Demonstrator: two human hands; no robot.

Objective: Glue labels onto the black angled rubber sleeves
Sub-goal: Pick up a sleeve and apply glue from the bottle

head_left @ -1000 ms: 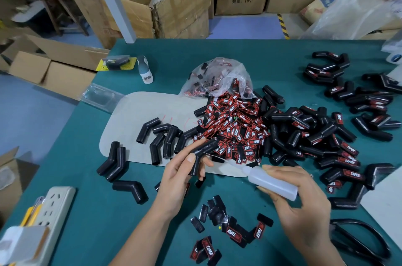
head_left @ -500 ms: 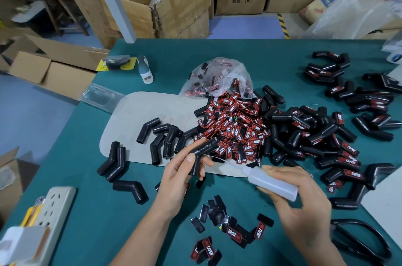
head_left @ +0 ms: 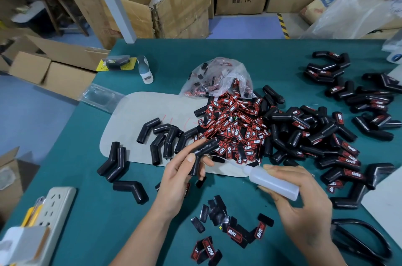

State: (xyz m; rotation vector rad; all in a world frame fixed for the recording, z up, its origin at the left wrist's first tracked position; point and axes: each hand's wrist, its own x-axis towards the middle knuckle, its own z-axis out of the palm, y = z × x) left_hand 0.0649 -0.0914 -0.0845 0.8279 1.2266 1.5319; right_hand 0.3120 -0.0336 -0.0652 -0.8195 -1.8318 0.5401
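My left hand (head_left: pixel 180 175) grips a black angled rubber sleeve (head_left: pixel 203 152) above the table's near middle; shiny glue lines show on the sleeve's upper arm. My right hand (head_left: pixel 298 198) holds a small translucent glue bottle (head_left: pixel 272 182), and its thin nozzle points left at the sleeve. A heap of red and black labels (head_left: pixel 235 126) lies just behind the hands, spilling from a clear plastic bag (head_left: pixel 217 78). Several unlabelled sleeves (head_left: pixel 162 137) lie to the left on a beige mat (head_left: pixel 139 113). Labelled sleeves (head_left: pixel 326 139) are piled on the right.
Loose labels (head_left: pixel 217 231) lie on the green table (head_left: pixel 152 65) in front of me. A white power strip (head_left: pixel 50 215) sits near left, black scissors (head_left: pixel 365 241) near right. A white sheet (head_left: pixel 385 196) covers the right edge. Cardboard boxes (head_left: pixel 165 4) stand behind the table.
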